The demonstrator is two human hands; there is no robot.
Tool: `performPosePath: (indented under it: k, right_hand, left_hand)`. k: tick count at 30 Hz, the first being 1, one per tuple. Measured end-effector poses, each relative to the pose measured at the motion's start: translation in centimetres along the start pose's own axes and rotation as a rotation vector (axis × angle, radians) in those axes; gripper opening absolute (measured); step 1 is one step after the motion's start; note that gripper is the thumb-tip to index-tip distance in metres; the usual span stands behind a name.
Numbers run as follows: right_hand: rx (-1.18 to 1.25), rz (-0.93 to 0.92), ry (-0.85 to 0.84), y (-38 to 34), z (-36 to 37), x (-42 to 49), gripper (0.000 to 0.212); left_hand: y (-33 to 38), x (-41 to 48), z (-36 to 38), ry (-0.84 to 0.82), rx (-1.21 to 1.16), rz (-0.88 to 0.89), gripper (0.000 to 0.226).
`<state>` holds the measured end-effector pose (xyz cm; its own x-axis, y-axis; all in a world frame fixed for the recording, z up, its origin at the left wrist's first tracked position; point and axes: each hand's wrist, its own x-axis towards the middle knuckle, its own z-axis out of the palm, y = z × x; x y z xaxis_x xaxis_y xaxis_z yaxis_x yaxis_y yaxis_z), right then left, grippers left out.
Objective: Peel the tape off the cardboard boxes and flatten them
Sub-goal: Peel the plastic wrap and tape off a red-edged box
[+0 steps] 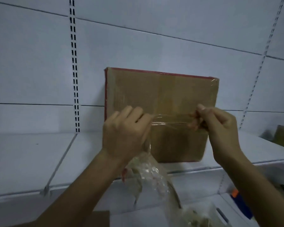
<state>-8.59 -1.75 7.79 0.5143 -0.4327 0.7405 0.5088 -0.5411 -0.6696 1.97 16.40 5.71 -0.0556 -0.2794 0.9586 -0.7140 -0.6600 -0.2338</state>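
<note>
My left hand (pixel 125 133) grips one end of the clear tape strip (pixel 169 120), a crumpled wad (pixel 147 174) hanging below; my right hand (pixel 220 128) pinches the other end. The cardboard box (pixel 162 92) stands behind at the shelf's (pixel 31 153) back edge; I'd keep the strip taut so it can't restick

No text, label, brand, number or sign can be read. The brown face of the cardboard box (pixel 161 95), which stands on the shelf (pixel 31 153), and the clear tape (pixel 170 120) show no legible print. The view is dim and blurred.
</note>
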Motion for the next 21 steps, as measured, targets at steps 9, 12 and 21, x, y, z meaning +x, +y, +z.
performPosePath:
  k: [9,12,21]
  right_hand:
    - [0.168,0.383,-0.408,5.8,0.4,-3.2,0.044]
    - [0.195,0.366,-0.438,6.1,2.0,-2.8,0.047]
    - [-0.194,0.313,-0.324,4.9,5.2,-1.8,0.058]
  left_hand:
    - [4.6,0.8,0.6,-0.655,0.204,-0.208,0.042]
    - [5.3,0.7,-0.6,-0.815,0.079,-0.184,0.067]
    - [2.3,6.8,-0.6,-0.295,-0.119,-0.328,0.036]
